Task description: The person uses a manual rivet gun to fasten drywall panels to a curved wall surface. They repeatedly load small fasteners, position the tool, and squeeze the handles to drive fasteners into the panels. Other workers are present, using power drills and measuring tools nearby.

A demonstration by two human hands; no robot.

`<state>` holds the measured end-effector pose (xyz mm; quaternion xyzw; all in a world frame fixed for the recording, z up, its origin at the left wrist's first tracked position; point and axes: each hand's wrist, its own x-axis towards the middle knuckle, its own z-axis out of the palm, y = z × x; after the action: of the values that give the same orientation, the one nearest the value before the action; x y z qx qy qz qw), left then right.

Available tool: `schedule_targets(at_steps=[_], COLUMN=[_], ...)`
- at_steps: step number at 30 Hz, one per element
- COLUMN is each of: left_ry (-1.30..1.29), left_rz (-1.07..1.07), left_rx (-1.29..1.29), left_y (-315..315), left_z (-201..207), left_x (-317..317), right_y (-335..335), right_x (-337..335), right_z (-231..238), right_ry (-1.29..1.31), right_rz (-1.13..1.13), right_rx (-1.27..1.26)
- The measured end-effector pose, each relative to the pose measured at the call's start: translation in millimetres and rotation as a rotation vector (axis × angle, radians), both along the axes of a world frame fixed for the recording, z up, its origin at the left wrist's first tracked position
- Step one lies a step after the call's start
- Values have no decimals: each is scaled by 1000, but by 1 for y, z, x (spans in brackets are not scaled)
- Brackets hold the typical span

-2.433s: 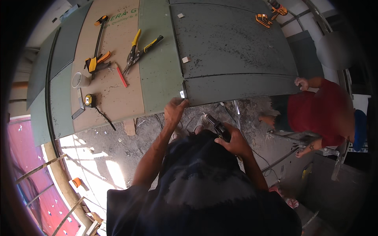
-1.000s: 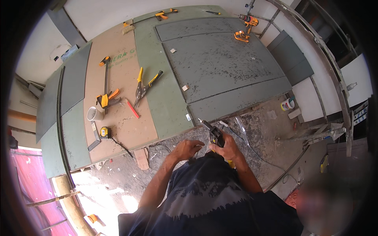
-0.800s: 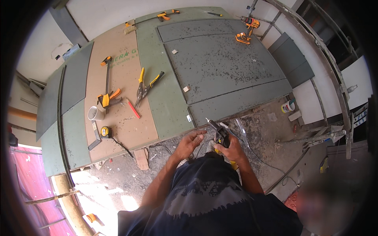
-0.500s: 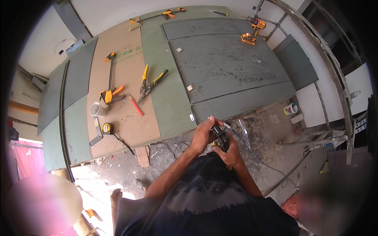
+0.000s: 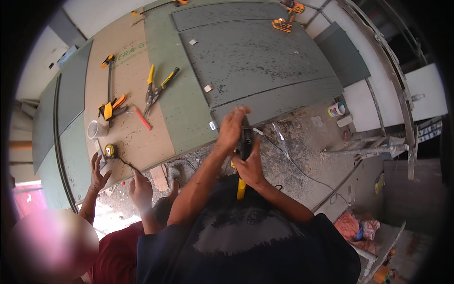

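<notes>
Both my hands meet in front of my chest on a black and yellow hand tool. My right hand grips it from below, by its yellow handle. My left hand closes over its black upper end. They hover above the dusty floor, just off the near edge of a stack of grey-green boards. What the tool's tip touches is hidden by my fingers.
On a brown board lie yellow-handled snips, a hammer, a red pencil, a tape measure and a white cup. Another person in red reaches both hands toward it at lower left. Orange clamps lie far right.
My hands rose and closed together on the tool; the left hand moved from beside it onto its top. Another person's hands have come into view at lower left.
</notes>
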<state>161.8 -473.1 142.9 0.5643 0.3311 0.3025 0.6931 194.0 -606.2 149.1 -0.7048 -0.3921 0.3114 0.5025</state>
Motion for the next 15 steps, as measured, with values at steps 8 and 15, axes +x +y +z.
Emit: schedule_targets(at_steps=[8, 15], left_ry=[-127, -151], left_rz=[50, 36], left_rx=[-404, -398], left_y=[18, 13], left_z=[-26, -39], left_x=[-16, -32], right_y=[10, 45], right_x=[100, 83], right_z=[-17, -103], right_ry=[165, -799], right_rz=[241, 314], right_rx=[-182, -30])
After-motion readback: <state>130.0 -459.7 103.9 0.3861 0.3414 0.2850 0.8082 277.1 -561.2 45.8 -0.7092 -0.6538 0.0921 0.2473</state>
